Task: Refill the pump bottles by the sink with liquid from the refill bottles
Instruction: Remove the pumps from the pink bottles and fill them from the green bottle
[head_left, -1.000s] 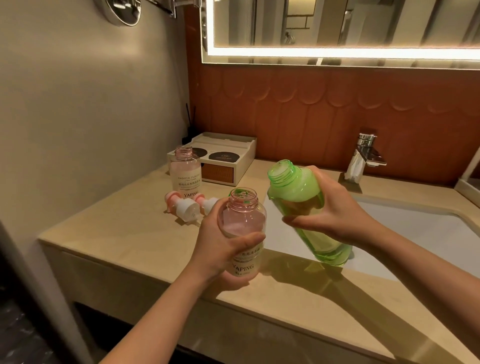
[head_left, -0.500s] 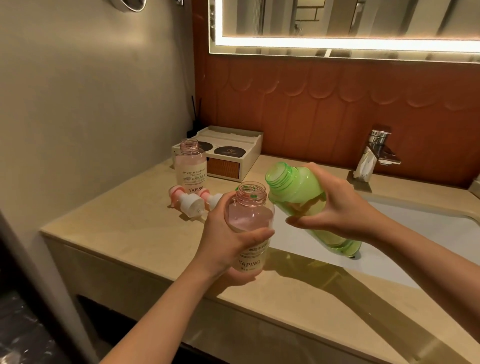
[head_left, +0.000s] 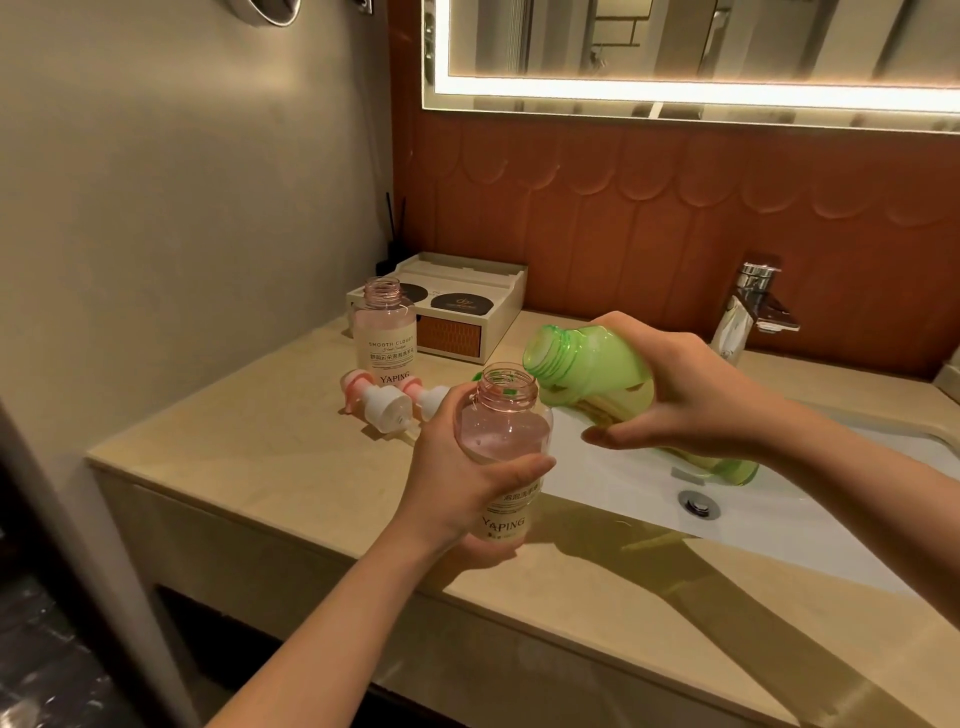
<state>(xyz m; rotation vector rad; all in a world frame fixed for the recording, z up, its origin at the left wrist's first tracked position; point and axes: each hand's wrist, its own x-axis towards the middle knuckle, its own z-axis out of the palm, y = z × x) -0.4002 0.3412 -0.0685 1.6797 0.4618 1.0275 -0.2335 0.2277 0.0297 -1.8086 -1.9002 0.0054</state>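
Ribbed-neck green refill bottle (head_left: 587, 369) now flatter in curled right fingers (head_left: 670, 343); clear pink bottle (head_left: 501, 431) in wrapped left fingers (head_left: 509, 470).

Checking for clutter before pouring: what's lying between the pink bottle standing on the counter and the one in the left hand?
Two white-and-pink plastic pump heads, lying on their sides on the beige stone counter, seen in the head view.
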